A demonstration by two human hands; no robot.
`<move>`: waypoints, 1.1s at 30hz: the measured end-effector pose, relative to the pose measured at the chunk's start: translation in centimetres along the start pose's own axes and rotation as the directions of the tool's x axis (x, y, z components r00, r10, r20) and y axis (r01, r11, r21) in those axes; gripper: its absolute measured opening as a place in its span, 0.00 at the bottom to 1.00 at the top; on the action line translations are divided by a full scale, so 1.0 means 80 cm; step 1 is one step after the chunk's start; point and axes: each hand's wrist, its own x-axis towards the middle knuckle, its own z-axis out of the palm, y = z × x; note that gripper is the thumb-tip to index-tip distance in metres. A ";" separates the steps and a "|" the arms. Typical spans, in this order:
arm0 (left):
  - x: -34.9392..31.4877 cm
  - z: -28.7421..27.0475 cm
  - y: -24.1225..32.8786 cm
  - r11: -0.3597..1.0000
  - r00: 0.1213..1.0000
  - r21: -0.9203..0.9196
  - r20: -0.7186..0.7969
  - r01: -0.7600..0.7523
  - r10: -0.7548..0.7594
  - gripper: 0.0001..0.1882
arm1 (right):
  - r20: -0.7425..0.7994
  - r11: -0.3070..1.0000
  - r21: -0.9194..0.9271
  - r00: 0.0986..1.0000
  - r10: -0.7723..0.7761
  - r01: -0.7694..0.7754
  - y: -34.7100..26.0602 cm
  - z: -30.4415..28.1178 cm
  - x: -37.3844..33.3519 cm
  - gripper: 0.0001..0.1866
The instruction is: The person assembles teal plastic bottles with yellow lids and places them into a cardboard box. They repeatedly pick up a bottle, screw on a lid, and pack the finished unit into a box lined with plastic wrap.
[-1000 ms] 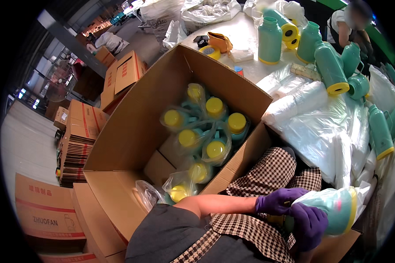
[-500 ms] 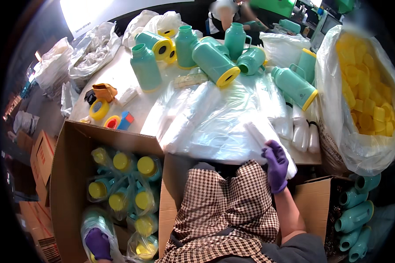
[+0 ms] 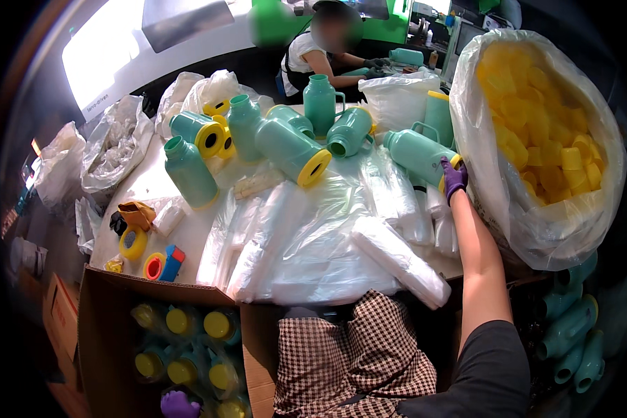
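My right hand, in a purple glove, stretches across the table and grips the yellow base end of a green flask. That flask lies on its side, its handle facing up. Low at the left, my purple-gloved left hand is inside a cardboard box, close to bagged flasks with yellow caps. Its fingers are mostly hidden, so whether it holds anything is unclear. More green flasks with yellow bases, such as an upright one, stand and lie across the table.
Clear plastic bags cover the table's middle, with a rolled bundle at the front edge. A big sack of yellow caps stands right. Tape rolls lie left. More flasks fill the lower right. A person works beyond the table.
My right hand has gone from the rolled plastic bundle at the front edge to the lying flask and gripped it. The bundle now lies alone. My view has shifted, and my left hand sits lower in it.
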 end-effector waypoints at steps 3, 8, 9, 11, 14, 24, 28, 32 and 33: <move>-0.051 -0.130 0.063 0.902 0.948 -0.341 -0.263 -0.264 0.178 0.35 | 0.186 0.828 0.456 0.945 0.269 -0.326 -0.078 0.009 -0.105 0.28; 0.029 -0.181 0.207 0.145 0.519 -0.501 -0.844 -0.853 0.134 0.50 | 0.784 0.310 0.577 0.619 0.052 -0.756 -0.171 -0.093 -0.376 0.23; 0.046 -0.209 0.250 0.065 0.477 -0.473 -0.868 -0.879 0.137 0.53 | 0.848 0.272 0.505 0.529 0.020 -0.819 -0.170 -0.113 -0.445 0.23; 0.072 -0.229 0.325 -0.376 0.479 -0.492 -0.867 -0.785 0.136 0.55 | 0.981 0.584 0.163 0.195 -0.009 -0.796 -0.182 -0.162 -0.530 0.27; 0.063 -0.204 0.362 -0.401 0.469 -0.783 -0.611 -0.475 0.638 0.35 | 0.963 0.941 -0.269 -0.025 0.270 -0.206 -0.196 -0.278 -0.609 0.29; 0.097 -0.214 0.457 -0.220 0.437 -0.827 -0.476 -0.517 0.764 0.24 | -0.036 0.386 -0.902 0.925 0.378 -0.193 -0.116 -0.567 -0.314 0.21; 0.067 -0.171 0.483 -0.141 0.480 -0.942 -0.280 -0.306 0.831 0.14 | 0.078 0.252 -0.968 0.937 0.340 -0.011 -0.005 -0.569 -0.289 0.21; 0.061 -0.182 0.478 -0.176 0.437 -0.928 -0.314 -0.327 0.843 0.15 | 0.072 0.282 -0.959 0.938 0.338 -0.028 0.020 -0.628 -0.301 0.14; 0.058 -0.181 0.474 -0.169 0.464 -0.935 -0.305 -0.313 0.832 0.17 | 0.040 0.334 -0.939 0.935 0.351 -0.085 0.006 -0.634 -0.304 0.12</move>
